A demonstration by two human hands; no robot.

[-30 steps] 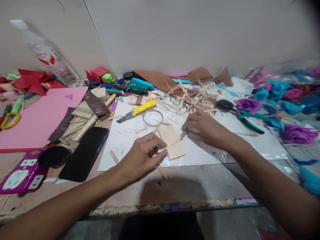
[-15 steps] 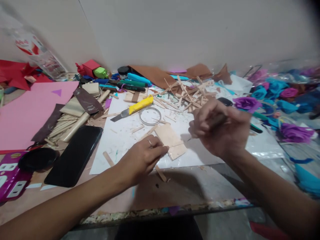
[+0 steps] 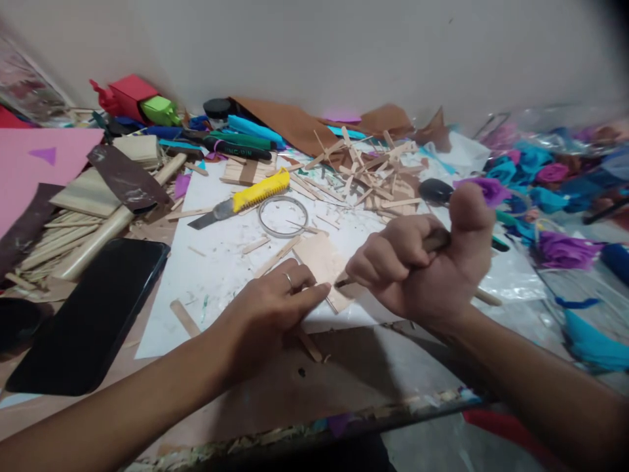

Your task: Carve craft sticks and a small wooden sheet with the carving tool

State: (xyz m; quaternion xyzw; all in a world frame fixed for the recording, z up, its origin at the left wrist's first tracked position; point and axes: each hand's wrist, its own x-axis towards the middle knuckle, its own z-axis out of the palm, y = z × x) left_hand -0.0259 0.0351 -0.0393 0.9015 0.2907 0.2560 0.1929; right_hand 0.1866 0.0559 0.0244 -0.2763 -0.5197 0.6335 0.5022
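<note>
A small flat piece of pale wood (image 3: 318, 255) lies on white paper between my hands. My left hand (image 3: 275, 298), wearing a ring, is curled with thumb and fingers pressed at its near left edge; whether a thin stick is also pinched there I cannot make out. My right hand (image 3: 417, 262) is wrapped round a slim pointed tool (image 3: 436, 240) with a brownish handle, thumb raised. The tool's dark tip touches or hovers just over the wood beside my left thumb. Most of the tool is hidden by my fingers.
A yellow utility knife (image 3: 260, 190) and a clear ring (image 3: 283, 216) lie behind the wood. Several wooden sticks (image 3: 363, 170) are heaped farther back. A black phone (image 3: 93, 314) lies at left; purple and blue paper flowers (image 3: 567, 249) crowd the right.
My right hand has lowered and turned, bringing the tool's tip left onto or near the wood. My left hand stays at the wood. The view has shifted slightly right.
</note>
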